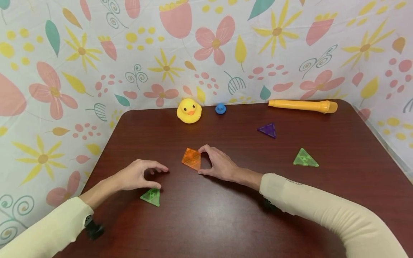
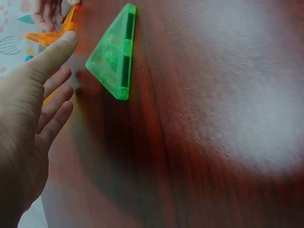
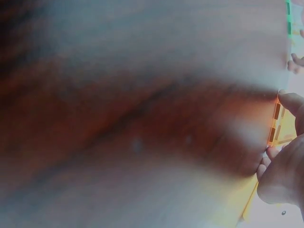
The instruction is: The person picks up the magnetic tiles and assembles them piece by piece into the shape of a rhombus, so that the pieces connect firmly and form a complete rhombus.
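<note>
a brown table [image 1: 206, 229] is stretching beneath both hands. the left hand [image 1: 137, 175] is hovering with thumb and fingers parted, holding nothing. the right hand [image 1: 222, 165] is pinching an orange piece [image 1: 191, 159] near the table's middle. a green triangle [image 1: 152, 197] is lying just beside the left hand's thumb.

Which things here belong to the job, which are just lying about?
Likely job:
orange shape, pinched by the right hand
green triangle, near the left hand
purple triangle and other green triangle, untouched but similar, so probably

Likely just lying about:
yellow duck
blue duck
toy microphone
</note>
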`<state>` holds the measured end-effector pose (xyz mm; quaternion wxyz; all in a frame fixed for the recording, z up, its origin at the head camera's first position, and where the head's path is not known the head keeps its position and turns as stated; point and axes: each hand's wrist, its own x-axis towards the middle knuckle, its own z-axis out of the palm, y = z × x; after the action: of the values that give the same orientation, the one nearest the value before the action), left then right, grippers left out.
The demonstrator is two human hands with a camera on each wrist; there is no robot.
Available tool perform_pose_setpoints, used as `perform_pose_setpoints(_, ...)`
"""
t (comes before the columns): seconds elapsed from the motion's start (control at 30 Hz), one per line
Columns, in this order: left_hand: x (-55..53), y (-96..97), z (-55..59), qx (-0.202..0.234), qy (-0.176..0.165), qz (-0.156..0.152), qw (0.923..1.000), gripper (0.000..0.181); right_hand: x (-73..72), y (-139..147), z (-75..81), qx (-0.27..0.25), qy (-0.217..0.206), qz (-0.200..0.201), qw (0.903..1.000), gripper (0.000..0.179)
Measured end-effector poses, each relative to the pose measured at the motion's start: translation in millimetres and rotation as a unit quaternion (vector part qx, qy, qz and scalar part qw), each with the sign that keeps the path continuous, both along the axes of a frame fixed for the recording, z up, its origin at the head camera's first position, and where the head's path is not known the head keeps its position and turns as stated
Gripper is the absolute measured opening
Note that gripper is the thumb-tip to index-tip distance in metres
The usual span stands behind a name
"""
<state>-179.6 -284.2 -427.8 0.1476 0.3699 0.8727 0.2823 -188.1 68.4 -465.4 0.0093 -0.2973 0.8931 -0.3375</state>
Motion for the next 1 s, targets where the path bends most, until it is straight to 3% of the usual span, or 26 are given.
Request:
perform_pose_setpoints(0.3, 21.5, -16.2, 6.6, -0.055, -0.003, -0.013, 0.9984, 0.08, 2.0, 0, -0.4, -0.003, -0.001, -0.004, 1.0, 0.068)
perform_pose_setpoints(0.5, 33.1, -24.1, 7.7, -0.101, 0.043, -0.02, 0.9938, 0.09, 2.1, -1, 1.2, 0.0, -0.004, -0.003, 1.0, 0.068)
perform_pose_setpoints(0.67, 35.1, -22.1, 7.5, -0.143, 0.105, -0.048, 0.983, 0.093, 1.3, 0, 2.0, 0.003, -0.002, -0.003, 1.0, 0.069)
perform_pose_setpoints(0.77, 34.7, -19.9, 7.9, -0.156, 0.123, -0.057, 0.9783, 0.089, 0.8, 0, 1.7, 0.007, -0.002, -0.006, 1.0, 0.069)
perform_pose_setpoints(1.0, 30.2, -14.9, 6.4, -0.134, 0.154, -0.081, 0.9756, 0.071, 0.7, -1, 1.9, 0.008, -0.011, -0.007, 0.9999, 0.068)
